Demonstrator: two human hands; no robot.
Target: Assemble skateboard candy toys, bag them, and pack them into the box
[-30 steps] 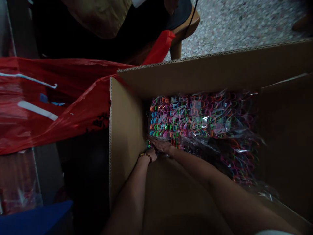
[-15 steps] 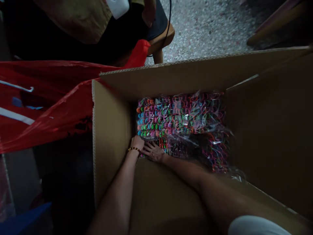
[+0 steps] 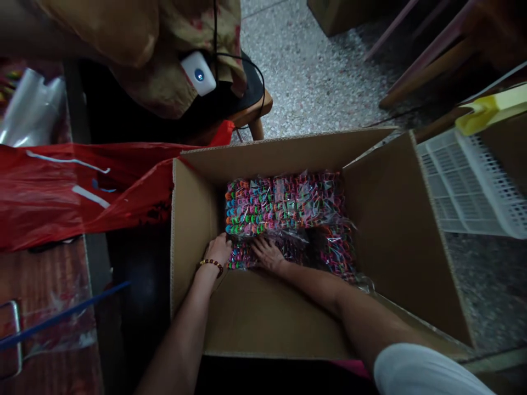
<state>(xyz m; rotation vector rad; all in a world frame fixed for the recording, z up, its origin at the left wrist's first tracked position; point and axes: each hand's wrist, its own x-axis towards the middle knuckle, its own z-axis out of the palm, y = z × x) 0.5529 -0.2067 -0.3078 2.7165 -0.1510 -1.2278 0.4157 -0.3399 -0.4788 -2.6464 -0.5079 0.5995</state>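
Note:
Inside a deep cardboard box, several clear plastic packs hold rows of small colourful looped items whose kind I cannot make out. One large pack lies along the far wall, a lower pack sits nearer to me, and another pack is at the right. My right hand rests palm down on the nearer pack, fingers spread and holding nothing. Close to the box's left wall, my left hand, with a beaded bracelet on the wrist, touches the packs' left end. Its fingers bend downward and the fingertips are hidden.
A red plastic bag lies against the box's left side. Beyond the box stands a wooden stool with cloth and a white device on it. A white plastic basket is at the right, on the speckled floor.
My right hand has shifted right along the nearer pack, uncovering its left end. My left hand has drawn slightly away from it, toward the left wall. The view has shifted and takes in more surroundings.

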